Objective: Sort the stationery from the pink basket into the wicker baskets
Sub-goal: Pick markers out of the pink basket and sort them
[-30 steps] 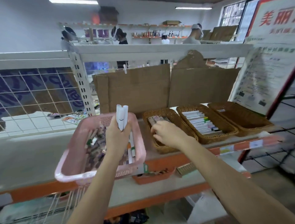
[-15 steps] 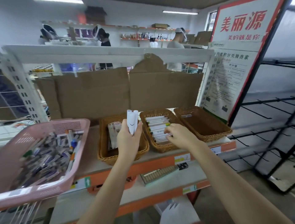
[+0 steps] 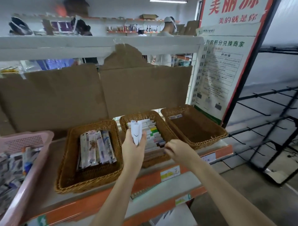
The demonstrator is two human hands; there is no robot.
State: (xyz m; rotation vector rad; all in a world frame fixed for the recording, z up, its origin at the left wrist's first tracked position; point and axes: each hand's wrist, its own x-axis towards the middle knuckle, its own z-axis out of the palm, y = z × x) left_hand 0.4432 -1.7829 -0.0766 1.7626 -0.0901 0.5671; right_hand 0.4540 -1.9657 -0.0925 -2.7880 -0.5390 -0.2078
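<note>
stationery [image 3: 11,163] is mostly still heaped in the pink basket [image 3: 29,140] at far left on the shelf. left hand [image 3: 133,149] grips a white tube-like item [image 3: 136,132] upright over the middle wicker basket [image 3: 140,117]; right hand [image 3: 176,150] is curled at that basket's near end, can't tell if it pinches a pen. i'd lay pieces parallel to the rows. three wicker baskets, one pink.

Cool, even light falls from a ceiling tube [image 3: 168,1] overhead, leaving shadows soft. The whole view is smeared, the black wire rack [image 3: 264,129] worst, and the edges bow outward.
</note>
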